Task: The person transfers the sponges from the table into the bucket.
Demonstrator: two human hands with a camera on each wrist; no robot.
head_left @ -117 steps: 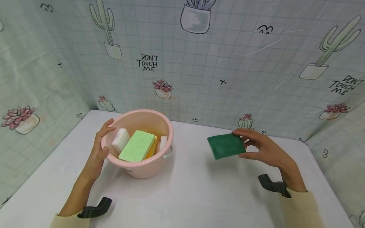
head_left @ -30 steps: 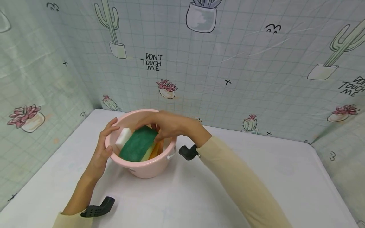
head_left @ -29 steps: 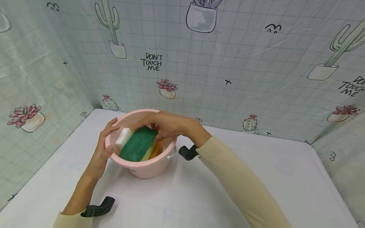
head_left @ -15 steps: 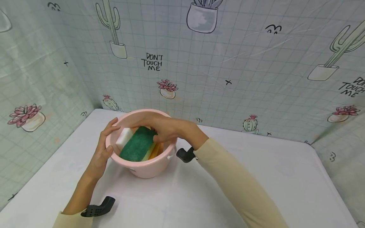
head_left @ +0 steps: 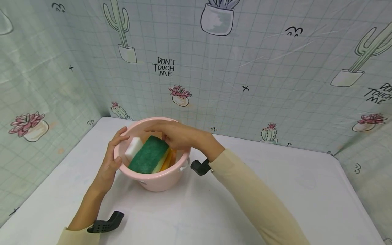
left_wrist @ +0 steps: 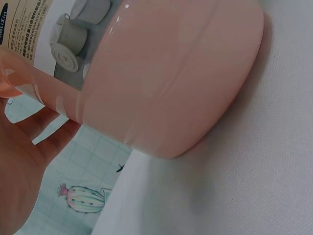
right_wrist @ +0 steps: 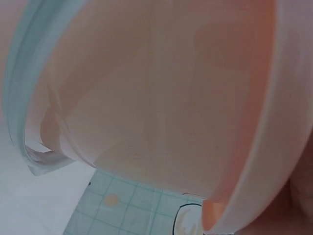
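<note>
A white worktop (head_left: 275,190) fills the lower part of the head view, its cloth-like surface smooth and evenly lit. Pale green sheeting (head_left: 245,61) with a thin grid pattern walls it in at the back and on both sides. The sheeting is printed with potted cacti (head_left: 117,32), pink succulents in pots (head_left: 180,95) and the words "DON'T TOUCH ME" (head_left: 165,66). It shows faint creases and a slight sheen. The light is soft and casts only weak shadows.
</note>
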